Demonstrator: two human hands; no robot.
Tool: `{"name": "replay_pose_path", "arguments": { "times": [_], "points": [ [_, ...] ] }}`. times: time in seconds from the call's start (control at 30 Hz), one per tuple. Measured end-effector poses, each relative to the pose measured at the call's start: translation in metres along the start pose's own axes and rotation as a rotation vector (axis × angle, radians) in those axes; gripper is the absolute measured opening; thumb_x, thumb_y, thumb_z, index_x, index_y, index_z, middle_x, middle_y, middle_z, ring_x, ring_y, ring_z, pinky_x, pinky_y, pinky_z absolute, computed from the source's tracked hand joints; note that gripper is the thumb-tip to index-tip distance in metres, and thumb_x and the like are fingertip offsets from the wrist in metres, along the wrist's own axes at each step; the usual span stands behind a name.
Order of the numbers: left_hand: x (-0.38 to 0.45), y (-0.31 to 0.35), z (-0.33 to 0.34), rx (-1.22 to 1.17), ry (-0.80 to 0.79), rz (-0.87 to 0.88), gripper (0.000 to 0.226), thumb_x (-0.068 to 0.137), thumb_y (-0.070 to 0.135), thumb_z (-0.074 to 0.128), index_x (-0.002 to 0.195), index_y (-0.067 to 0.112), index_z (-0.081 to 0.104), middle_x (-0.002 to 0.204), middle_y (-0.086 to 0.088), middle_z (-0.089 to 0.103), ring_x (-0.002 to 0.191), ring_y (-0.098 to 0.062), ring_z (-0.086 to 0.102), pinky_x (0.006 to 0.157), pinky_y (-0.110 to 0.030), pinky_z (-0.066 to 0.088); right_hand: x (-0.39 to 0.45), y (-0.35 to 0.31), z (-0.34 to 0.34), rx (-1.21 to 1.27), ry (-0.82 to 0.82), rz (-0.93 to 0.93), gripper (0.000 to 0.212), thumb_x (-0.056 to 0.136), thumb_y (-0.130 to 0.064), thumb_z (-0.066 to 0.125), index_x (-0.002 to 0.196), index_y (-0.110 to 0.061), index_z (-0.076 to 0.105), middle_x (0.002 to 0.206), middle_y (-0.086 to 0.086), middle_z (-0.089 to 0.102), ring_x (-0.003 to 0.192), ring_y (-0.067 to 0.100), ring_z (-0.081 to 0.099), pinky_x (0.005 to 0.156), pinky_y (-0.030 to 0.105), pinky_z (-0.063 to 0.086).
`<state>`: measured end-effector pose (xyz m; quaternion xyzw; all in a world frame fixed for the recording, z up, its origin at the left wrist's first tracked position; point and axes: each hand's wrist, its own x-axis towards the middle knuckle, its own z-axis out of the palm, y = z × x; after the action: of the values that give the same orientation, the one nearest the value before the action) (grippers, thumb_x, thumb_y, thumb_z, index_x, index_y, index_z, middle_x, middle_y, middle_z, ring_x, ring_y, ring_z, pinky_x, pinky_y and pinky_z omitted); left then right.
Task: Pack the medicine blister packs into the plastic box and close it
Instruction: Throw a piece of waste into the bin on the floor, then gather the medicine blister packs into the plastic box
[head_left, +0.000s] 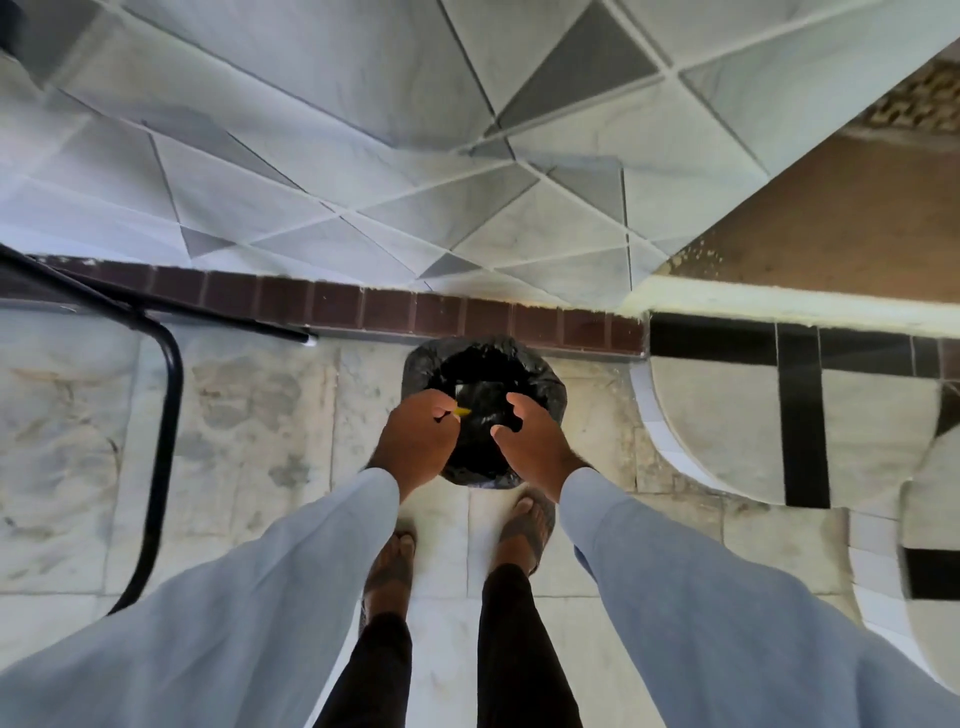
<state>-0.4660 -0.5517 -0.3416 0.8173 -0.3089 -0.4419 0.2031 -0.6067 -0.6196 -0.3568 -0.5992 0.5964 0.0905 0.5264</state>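
The person stands and looks straight down, and both hands hang over a bin lined with a black bag (485, 364) that stands on the floor just in front of the feet. The left hand (418, 439) has its fingers curled, and a small yellow piece (461, 411) sticks out at the fingertips, so it seems to pinch it — what this piece is I cannot tell, it is too small. The right hand (530, 436) is beside it with the fingers loosely bent and the thumb apart; it holds nothing that I can see. The two hands are near each other but not touching, one over each side of the bin mouth.

The medicine blister packs and the plastic box do not show anywhere in this view. So the relation that matters for the next move cannot be read here: neither the direction of the box from the hands, nor its long axis, nor which hand is nearer. My judgement is that the packing itself is not in hand now — the person must first turn back to wherever the packs lie.

The floor (249, 415) is pale worn stone, with a dark brown tile strip below a grey wall of triangular tiles. A black metal frame (166, 415) stands at the left.
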Motion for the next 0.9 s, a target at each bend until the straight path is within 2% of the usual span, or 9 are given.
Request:
{"name": "replay_pose_path", "arguments": {
  "times": [0.07,0.13,0.2,0.27,0.37,0.5,0.63,0.77,0.9],
  "points": [
    [-0.018,0.029,-0.029,-0.017,0.046,0.067,0.031,0.087,0.017,0.051,0.115,0.016,0.064,0.124,-0.004,0.063,0.114,-0.022,0.056,0.09,-0.023,0.039,-0.026,-0.033,-0.016,0.009,0.042,-0.042,0.058,0.093,-0.028,0.051,0.146,-0.02,0.03,0.15,0.008,0.038,0.137,0.027,0.037,0.111,0.041,0.035],
    [-0.037,0.06,-0.059,-0.05,0.076,0.143,0.028,0.087,0.016,0.05,0.11,0.016,0.065,0.119,-0.004,0.065,0.112,-0.023,0.058,0.093,-0.028,0.044,-0.053,-0.067,-0.03,0.036,0.1,-0.095,0.057,0.093,-0.031,0.051,0.145,-0.02,0.032,0.15,0.006,0.038,0.136,0.026,0.039,0.108,0.039,0.036],
    [-0.061,0.093,-0.096,-0.026,0.099,0.273,0.021,0.088,0.012,0.05,0.1,0.012,0.067,0.111,-0.007,0.066,0.107,-0.027,0.06,0.091,-0.033,0.046,-0.09,-0.106,-0.045,0.084,0.179,-0.169,0.055,0.092,-0.032,0.053,0.143,-0.021,0.036,0.148,0.007,0.042,0.133,0.024,0.043,0.107,0.037,0.037],
    [-0.09,0.125,-0.133,-0.049,0.178,0.351,0.021,0.088,0.012,0.051,0.102,0.013,0.066,0.113,-0.005,0.064,0.106,-0.023,0.059,0.092,-0.03,0.043,-0.133,-0.144,-0.059,0.13,0.283,-0.253,0.049,0.092,-0.031,0.055,0.138,-0.021,0.042,0.141,0.007,0.05,0.125,0.023,0.051,0.104,0.033,0.04],
    [-0.14,0.168,-0.19,-0.149,0.277,0.484,0.017,0.087,0.017,0.054,0.099,0.021,0.066,0.108,0.002,0.064,0.096,-0.016,0.06,0.088,-0.025,0.044,-0.203,-0.198,-0.08,0.177,0.453,-0.409,0.04,0.092,-0.029,0.058,0.129,-0.021,0.051,0.129,0.006,0.059,0.115,0.018,0.056,0.092,0.022,0.039],
    [-0.213,0.199,-0.269,-0.165,0.398,0.739,0.014,0.086,0.014,0.058,0.097,0.018,0.067,0.102,-0.001,0.066,0.092,-0.015,0.061,0.088,-0.027,0.048,-0.302,-0.254,-0.103,0.264,0.599,-0.612,0.035,0.09,-0.033,0.061,0.123,-0.023,0.055,0.114,0.004,0.065,0.095,0.016,0.062,0.076,0.018,0.041],
    [-0.282,0.194,-0.339,-0.081,0.61,0.949,0.014,0.084,0.015,0.06,0.096,0.02,0.066,0.094,0.004,0.064,0.087,-0.012,0.059,0.086,-0.028,0.048,-0.391,-0.288,-0.109,0.224,0.71,-0.849,0.032,0.088,-0.031,0.064,0.118,-0.021,0.057,0.104,0.006,0.066,0.079,0.015,0.064,0.07,0.014,0.043],
    [-0.376,0.164,-0.398,0.097,0.876,1.078,0.023,0.084,0.026,0.053,0.101,0.018,0.066,0.101,0.0,0.066,0.098,-0.021,0.058,0.092,-0.029,0.04,-0.475,-0.305,-0.091,0.165,0.827,-1.064,0.029,0.088,-0.03,0.063,0.115,-0.02,0.057,0.098,0.004,0.065,0.072,0.003,0.06,0.067,0.008,0.044],
    [-0.47,0.112,-0.434,0.235,1.092,1.08,0.023,0.084,0.025,0.053,0.1,0.017,0.066,0.102,-0.004,0.066,0.099,-0.027,0.057,0.091,-0.037,0.041,-0.545,-0.303,-0.049,0.127,0.866,-1.21,0.031,0.089,-0.036,0.061,0.116,-0.023,0.056,0.1,0.0,0.063,0.08,0.013,0.062,0.075,0.028,0.052]
  ]
}}
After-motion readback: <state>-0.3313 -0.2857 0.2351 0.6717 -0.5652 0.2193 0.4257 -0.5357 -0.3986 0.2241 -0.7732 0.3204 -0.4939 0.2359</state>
